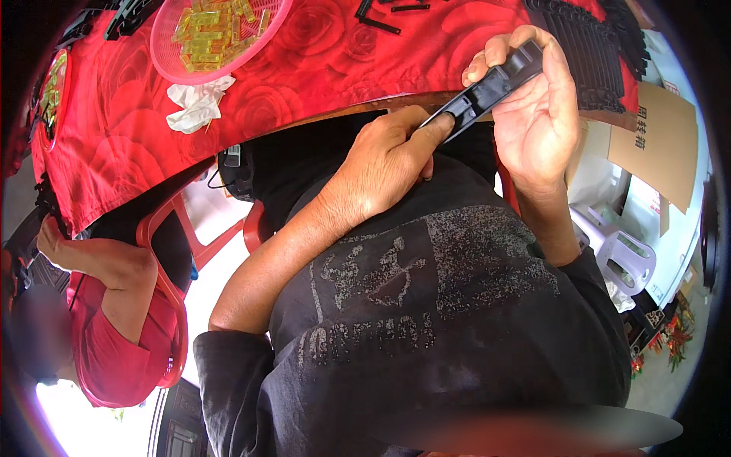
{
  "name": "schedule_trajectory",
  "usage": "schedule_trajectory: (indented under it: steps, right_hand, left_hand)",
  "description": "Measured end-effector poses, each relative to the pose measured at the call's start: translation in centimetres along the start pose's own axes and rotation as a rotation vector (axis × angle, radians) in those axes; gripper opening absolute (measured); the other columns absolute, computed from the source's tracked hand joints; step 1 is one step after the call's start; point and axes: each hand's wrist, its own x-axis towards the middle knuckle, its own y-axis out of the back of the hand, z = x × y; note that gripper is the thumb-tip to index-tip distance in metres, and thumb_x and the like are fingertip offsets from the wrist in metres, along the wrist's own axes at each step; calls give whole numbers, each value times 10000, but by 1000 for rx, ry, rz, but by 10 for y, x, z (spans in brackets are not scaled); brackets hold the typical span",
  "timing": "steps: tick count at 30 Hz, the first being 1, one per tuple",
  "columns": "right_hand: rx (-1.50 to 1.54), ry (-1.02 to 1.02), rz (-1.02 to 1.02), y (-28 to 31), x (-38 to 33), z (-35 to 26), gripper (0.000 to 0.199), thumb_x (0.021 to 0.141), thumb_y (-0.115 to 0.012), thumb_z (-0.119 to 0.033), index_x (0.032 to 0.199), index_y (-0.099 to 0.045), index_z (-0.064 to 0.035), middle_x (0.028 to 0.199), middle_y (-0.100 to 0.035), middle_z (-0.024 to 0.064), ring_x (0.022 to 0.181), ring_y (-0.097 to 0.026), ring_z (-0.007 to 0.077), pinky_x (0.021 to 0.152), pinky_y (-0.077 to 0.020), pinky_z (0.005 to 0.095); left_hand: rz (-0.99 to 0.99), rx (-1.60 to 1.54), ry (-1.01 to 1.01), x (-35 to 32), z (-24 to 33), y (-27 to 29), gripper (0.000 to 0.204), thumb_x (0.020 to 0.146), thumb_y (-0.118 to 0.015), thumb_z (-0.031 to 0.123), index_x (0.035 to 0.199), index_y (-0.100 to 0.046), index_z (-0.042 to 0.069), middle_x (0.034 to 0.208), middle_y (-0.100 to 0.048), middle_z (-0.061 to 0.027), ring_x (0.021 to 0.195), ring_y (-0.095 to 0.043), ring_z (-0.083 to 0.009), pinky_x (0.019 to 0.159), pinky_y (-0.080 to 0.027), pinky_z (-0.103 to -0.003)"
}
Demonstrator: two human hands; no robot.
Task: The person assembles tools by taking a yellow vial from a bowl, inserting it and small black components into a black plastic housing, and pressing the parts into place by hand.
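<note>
On my feed the black trough-shaped part [491,93] slanted over the near edge of the red rose-patterned tablecloth [304,76] | left hand [388,156] gripped its lower end — thumb on the hollow side | right hand [539,126] gripped its upper end | farther out I saw crumpled white tissue [196,104], pink basket [199,78], yellow pieces [209,36] inside — black strips [586,53] at right

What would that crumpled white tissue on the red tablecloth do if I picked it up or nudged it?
The tissue would probably feel light, as it looks like thin paper. Its soft creases suggest it would flop or squash. Nudged, it may slide rather than roll, given its ragged, uneven shape.
</note>
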Motion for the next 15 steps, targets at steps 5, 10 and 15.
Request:
schedule_trajectory:
  steps: [5, 10, 15]
  right_hand:
    - [11, -16, 11, 6, -1, 2, 346, 1060, -330, -316, 1148, -494, -24, 1000, -549, 130, 931, -560, 265, 878, -454, 411]
    - [22, -13, 24, 3, -1, -1, 348, 1059, -333, -319, 1147, -492, -22, 1000, -550, 131, 928, -559, 266, 878, -454, 410]
    - [12, -2, 24, 4, -1, -6, 344, 1059, -326, -308, 1148, -493, -20, 999, -549, 132, 922, -554, 261, 875, -454, 409]
  left_hand:
    - [-49, -22, 0, -3, -2, 0, 369, 1052, -485, 340, 947, -602, 6, 696, -574, -16, 658, -542, -89, 641, -456, -254]
    - [-31, 12, -32, -3, 1, -1, 351, 1052, -482, 321, 948, -602, 7, 696, -577, -18, 643, -548, -87, 619, -461, -249]
    - [46, 42, -128, 2, 7, -6, 389, 985, -541, 326, 829, -628, -19, 603, -591, -103, 601, -620, -211, 604, -480, -358]
